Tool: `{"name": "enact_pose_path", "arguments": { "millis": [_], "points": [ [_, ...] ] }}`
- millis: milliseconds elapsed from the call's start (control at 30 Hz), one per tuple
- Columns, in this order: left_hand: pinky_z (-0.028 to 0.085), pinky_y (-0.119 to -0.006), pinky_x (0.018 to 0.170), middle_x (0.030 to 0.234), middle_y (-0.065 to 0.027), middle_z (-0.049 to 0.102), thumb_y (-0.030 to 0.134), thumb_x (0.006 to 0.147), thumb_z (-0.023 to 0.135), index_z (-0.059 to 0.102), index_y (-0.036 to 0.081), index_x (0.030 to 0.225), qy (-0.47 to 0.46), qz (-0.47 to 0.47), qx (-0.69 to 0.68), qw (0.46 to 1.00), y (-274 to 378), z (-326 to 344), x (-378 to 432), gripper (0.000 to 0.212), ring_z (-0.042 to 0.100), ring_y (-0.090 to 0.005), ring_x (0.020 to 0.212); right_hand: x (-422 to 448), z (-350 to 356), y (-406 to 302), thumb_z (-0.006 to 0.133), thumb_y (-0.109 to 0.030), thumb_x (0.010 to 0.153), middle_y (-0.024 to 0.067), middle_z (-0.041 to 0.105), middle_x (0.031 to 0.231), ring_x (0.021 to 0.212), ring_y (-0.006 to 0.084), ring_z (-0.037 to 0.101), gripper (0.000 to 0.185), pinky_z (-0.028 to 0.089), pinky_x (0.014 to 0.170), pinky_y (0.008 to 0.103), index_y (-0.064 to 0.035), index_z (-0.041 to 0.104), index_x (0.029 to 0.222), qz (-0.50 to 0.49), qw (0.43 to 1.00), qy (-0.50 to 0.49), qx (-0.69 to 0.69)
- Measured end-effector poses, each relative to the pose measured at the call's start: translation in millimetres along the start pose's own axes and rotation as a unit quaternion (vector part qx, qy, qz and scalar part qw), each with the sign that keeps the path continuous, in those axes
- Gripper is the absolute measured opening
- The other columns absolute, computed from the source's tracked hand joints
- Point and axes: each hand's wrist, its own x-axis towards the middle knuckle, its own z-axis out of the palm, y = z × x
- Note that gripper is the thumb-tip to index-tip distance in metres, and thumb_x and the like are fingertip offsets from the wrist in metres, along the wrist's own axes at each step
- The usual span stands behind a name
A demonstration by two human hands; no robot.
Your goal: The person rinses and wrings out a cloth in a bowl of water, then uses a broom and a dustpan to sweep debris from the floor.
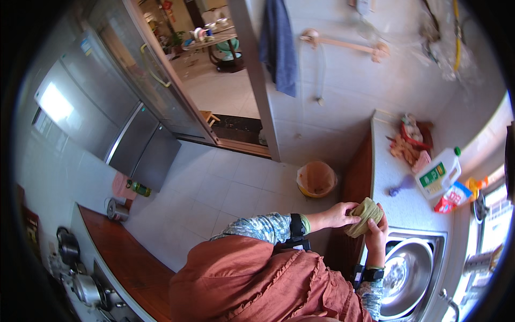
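Observation:
A folded olive-green cloth [364,217] is held between both hands, close to the counter edge by the sink. My left hand [344,215] pinches its left side with thumb and fingers. On its right side, my right hand [376,230] grips it, the thumb over the front and the fingers partly hidden behind. Just below and to the right of the hands, a round stainless steel basin [410,281] sits in the sink [440,241]; bright glare covers its inside.
The counter [386,173] carries a white jug with a green cap [438,173], a red and white packet [452,197], a purple item [402,185] and a red basket [420,135]. A lined bin [317,179] stands on the floor. Pots [86,287] are at lower left.

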Motion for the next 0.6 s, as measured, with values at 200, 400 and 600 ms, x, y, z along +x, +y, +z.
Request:
{"name": "enact_pose_path", "arguments": {
  "millis": [200, 400, 600],
  "points": [
    [0.041, -0.027, 0.077, 0.092, -0.0114, 0.058, 0.015, 0.08, 0.051, 0.052, -0.001, 0.1, 0.126, 0.06, 0.058, 0.988, 12, -83, -26, 0.026, 0.054, -0.0164, 0.087, 44, 58, 29, 0.052, 0.006, 0.068, 0.0109, 0.046, 0.11, 0.098, 0.02, 0.047, 0.053, 0.037, 0.085, 0.0305, 0.0018, 0.035, 0.117, 0.064, 0.979, -0.068, -0.184],
    [0.044, -0.029, 0.07, 0.085, -0.0122, 0.059, 0.015, 0.079, 0.053, 0.057, 0.002, 0.09, 0.222, 0.122, 0.149, 0.956, 17, -204, -65, 0.018, 0.057, -0.021, 0.08, 109, 148, 96, 0.053, 0.006, 0.059, 0.0077, 0.056, 0.093, 0.084, 0.0149, 0.053, 0.042, 0.04, 0.078, 0.0264, 0.0037, 0.049, 0.101, 0.052, 0.932, -0.219, -0.285],
    [0.045, -0.031, 0.065, 0.08, -0.0132, 0.059, 0.019, 0.075, 0.057, 0.055, 0.001, 0.09, 0.456, 0.063, 0.183, 0.869, 3, -311, -135, 0.023, 0.057, -0.0235, 0.073, 145, 282, 165, 0.051, 0.005, 0.063, 0.003, 0.055, 0.075, 0.061, 0.0086, 0.051, 0.033, 0.04, 0.051, 0.0194, 0.0014, 0.052, 0.095, 0.165, 0.915, -0.296, -0.217]
  ]
}}
